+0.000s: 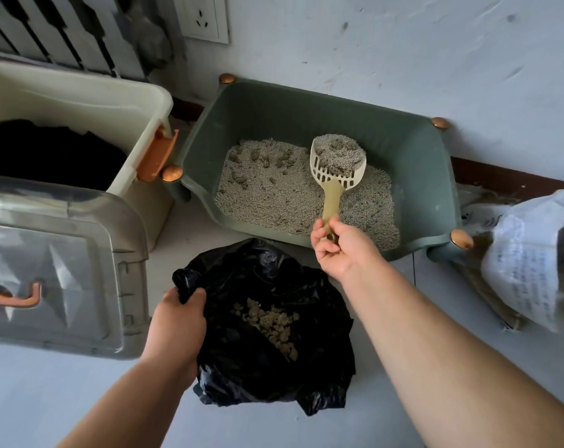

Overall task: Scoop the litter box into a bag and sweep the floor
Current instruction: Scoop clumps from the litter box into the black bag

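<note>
Over the dark green plastic litter box (413,176) by the wall, my right hand (338,250) has the beige slotted plastic scoop (334,185) by the handle end, grip clamped round it w/ fingers curled. The scoop head is loaded w/ grey litter granules (274,195) plus a few lumps. It's at or just above the bed, can't tell which.

Step in hand, as I read it: sift, then carry to the bag. To do it well, I'd shake gently over the box so loose grains drop thru the slots, keep the head level in transit, and tip only once past the bag's rim. My left hand (180,318) has its grip clamped on the rim of the black plastic bag (258,367), on the floor just in front of the box. I'd lift that edge to widen the mouth.

Contents:
- Box: part-filled w/ granules, several lumps at back left.
- Bag: small heap of yellowish clumps (274,324).
- Cream plastic storage bin (96,101), left: sth dark, can't tell what.
</note>
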